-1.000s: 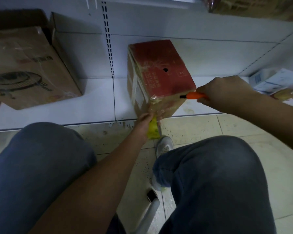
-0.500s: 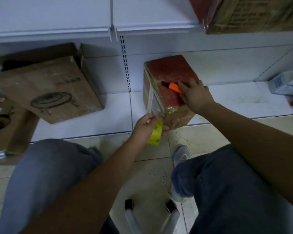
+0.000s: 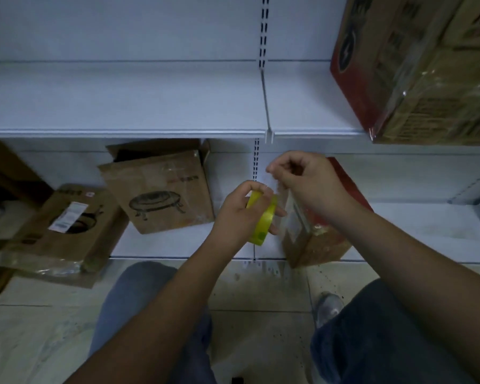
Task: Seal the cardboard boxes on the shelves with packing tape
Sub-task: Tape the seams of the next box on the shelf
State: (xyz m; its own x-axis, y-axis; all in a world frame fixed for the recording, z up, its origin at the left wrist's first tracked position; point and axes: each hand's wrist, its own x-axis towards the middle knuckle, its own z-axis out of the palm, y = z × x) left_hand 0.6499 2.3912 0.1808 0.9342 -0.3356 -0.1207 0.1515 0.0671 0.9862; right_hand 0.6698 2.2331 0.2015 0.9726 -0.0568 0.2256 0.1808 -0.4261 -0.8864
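Gripping the yellow tape roll [image 3: 261, 217], the left hand [image 3: 241, 214] holds it before the red box [image 3: 316, 231] on the bottom shelf [image 3: 178, 245]; the right hand [image 3: 302, 184] pinches the clear tape end [image 3: 275, 185].

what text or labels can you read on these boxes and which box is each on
No text can be read.
Box with the round appliance drawing: red print, too blurred.
Flat box: white sticker label, too small.
Upper-shelf box: dark print, blurred.
Red-topped box: white label, unreadable.
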